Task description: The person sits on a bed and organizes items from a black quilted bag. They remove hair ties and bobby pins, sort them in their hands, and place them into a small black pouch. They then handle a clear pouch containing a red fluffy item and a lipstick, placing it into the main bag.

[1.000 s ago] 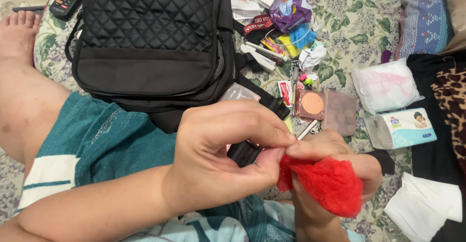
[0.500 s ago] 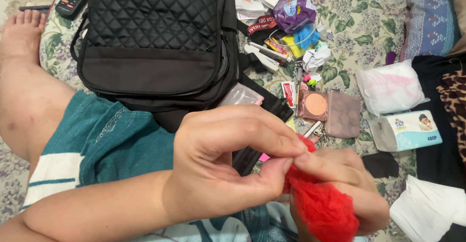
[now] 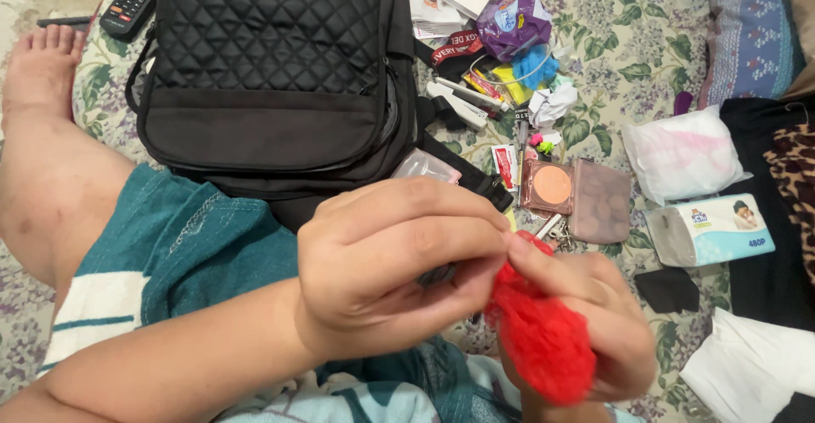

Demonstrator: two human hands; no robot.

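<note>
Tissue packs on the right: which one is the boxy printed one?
The light-blue tissue pack, lying nearer the person. The other, a soft white-and-pink pack, lies just above it and is plain and pillowy.

The backpack (image 3: 272, 75) lies behind both hands; the compact (image 3: 548, 185) and tissue pack (image 3: 711, 229) lie to its right.

Both hands (image 3: 399, 270) together, fingers (image 3: 475, 240) pinched.

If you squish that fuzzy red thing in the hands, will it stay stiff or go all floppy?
Probably floppy: the red fuzzy fabric bunches and sags between the left hand and right hand, keeping no shape. It looks light, since pinched fingertips alone seem to hold it. Its fluffy surface likely grips rather than slips.
</note>
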